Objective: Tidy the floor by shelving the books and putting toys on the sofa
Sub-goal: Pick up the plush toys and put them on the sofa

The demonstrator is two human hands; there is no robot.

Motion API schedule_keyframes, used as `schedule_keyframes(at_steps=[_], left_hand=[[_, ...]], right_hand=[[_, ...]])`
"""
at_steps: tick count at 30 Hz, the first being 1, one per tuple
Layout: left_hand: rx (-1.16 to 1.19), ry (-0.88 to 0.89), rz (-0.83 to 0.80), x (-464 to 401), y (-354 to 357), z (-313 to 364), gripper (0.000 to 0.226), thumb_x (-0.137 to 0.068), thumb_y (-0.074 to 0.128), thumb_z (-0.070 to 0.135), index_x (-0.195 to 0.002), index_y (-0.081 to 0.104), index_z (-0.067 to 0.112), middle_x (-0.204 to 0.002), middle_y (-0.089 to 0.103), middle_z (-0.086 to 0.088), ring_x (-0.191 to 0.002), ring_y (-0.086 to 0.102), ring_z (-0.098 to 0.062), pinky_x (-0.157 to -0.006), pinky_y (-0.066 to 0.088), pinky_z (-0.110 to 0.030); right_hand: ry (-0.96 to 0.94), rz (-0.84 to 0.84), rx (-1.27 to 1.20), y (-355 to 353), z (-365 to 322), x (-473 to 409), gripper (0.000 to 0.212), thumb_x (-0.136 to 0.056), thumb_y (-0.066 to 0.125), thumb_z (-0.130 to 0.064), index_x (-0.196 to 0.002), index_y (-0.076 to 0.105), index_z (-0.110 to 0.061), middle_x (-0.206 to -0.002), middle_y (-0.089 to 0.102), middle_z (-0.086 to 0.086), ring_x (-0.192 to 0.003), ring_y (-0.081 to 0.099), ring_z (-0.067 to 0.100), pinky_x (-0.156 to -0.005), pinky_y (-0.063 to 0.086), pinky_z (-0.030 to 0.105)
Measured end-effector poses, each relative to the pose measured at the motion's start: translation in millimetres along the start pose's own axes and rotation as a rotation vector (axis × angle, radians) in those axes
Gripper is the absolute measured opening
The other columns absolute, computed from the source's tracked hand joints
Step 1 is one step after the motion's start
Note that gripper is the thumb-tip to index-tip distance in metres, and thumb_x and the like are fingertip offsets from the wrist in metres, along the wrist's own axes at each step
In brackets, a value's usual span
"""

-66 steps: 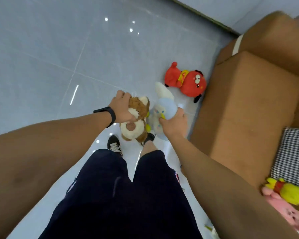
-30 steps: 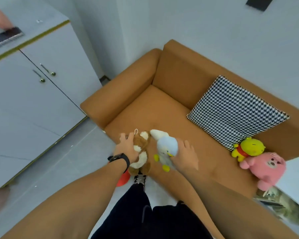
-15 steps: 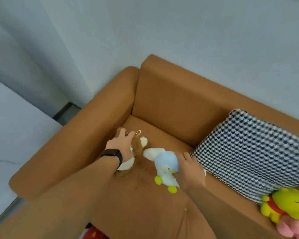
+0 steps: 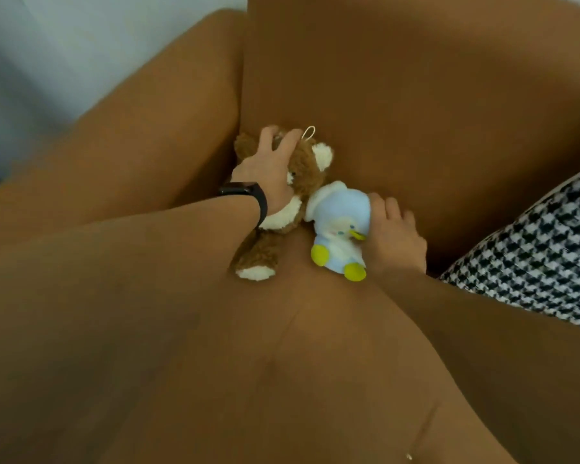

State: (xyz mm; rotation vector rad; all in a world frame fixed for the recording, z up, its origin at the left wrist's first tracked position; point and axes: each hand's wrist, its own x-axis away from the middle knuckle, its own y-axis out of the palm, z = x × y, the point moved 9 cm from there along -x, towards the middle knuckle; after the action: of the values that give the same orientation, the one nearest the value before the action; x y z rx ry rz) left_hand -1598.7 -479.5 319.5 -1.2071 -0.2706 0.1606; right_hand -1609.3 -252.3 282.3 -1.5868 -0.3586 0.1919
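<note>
Both arms reach forward and down onto the sofa [image 4: 416, 95] seat. The left hand [image 4: 265, 165], a black band [image 4: 250, 195] on its wrist, curls its fingers over the head of the brown teddy bear [image 4: 292, 209], which lies in the sofa's corner by the armrest. The right hand [image 4: 395, 236] grips the blue penguin toy [image 4: 339, 226] from its side, touching the bear. A checked cushion [image 4: 533, 252] leans against the sofa back just beside the right hand.

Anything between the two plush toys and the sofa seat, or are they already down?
Nothing visible in the way. The brown bear, gripped by the left hand, and the blue penguin, held by the right hand, already lie on the sofa seat corner. The checkered cushion sits clear, to the right.
</note>
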Motion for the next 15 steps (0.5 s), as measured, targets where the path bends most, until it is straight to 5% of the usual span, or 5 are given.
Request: schedule_keyframes(at_steps=[2, 6, 9, 12, 15], left_hand=[[-0.063, 0.040, 0.080, 12, -10, 6, 0.105, -0.083, 0.072, 0.020, -0.157, 0.002, 0.040, -0.163, 0.004, -0.003, -0.102, 0.058, -0.036, -0.066, 0.053, -0.042], [-0.104, -0.082, 0.172, 45, -18, 3, 0.114, -0.080, 0.075, 0.037, -0.157, -0.009, 0.037, -0.163, 0.000, -0.006, -0.145, 0.025, -0.039, -0.099, 0.048, -0.057], [-0.051, -0.236, 0.193, 105, -12, 0, 0.100, -0.078, 0.072, 0.036, -0.155, 0.008, 0.028, -0.159, 0.011, -0.010, -0.143, 0.023, -0.037, -0.103, 0.044, -0.052], [-0.008, -0.176, -0.012, 176, 22, 10, 0.073, -0.087, 0.060, 0.030, -0.150, 0.023, 0.026, -0.152, 0.016, -0.006, -0.136, 0.027, -0.034, -0.100, 0.044, -0.043], [0.101, -0.183, -0.380, 283, 87, 6, 0.049, -0.098, 0.046, 0.021, -0.145, 0.034, 0.025, -0.149, 0.019, -0.001, -0.136, 0.031, -0.031, -0.097, 0.049, -0.042]], right_hand=[[-0.009, -0.047, 0.000, -1, 1, -9, 0.074, -0.095, 0.063, -0.026, -0.154, 0.019, -0.021, -0.142, 0.034, 0.004, -0.123, 0.043, 0.033, -0.068, 0.043, 0.040], [0.006, -0.184, 0.024, -5, 1, -15, 0.084, -0.092, 0.069, -0.042, -0.154, 0.016, -0.021, -0.143, 0.034, 0.005, -0.123, 0.046, 0.033, -0.077, 0.042, 0.042], [-0.070, 0.058, 0.091, -44, -10, -1, 0.092, -0.086, 0.075, -0.039, -0.156, 0.019, -0.023, -0.147, 0.035, 0.008, -0.126, 0.043, 0.036, -0.101, 0.038, 0.053], [-0.256, 0.403, 0.008, -76, -40, 60, 0.073, -0.085, 0.075, -0.027, -0.147, 0.037, -0.026, -0.142, 0.040, 0.011, -0.111, 0.046, 0.038, -0.093, 0.035, 0.054], [-0.268, 0.337, -0.222, -63, -56, 156, 0.054, -0.086, 0.074, -0.027, -0.134, 0.049, -0.027, -0.130, 0.056, 0.009, -0.097, 0.054, 0.034, -0.081, 0.040, 0.047]])
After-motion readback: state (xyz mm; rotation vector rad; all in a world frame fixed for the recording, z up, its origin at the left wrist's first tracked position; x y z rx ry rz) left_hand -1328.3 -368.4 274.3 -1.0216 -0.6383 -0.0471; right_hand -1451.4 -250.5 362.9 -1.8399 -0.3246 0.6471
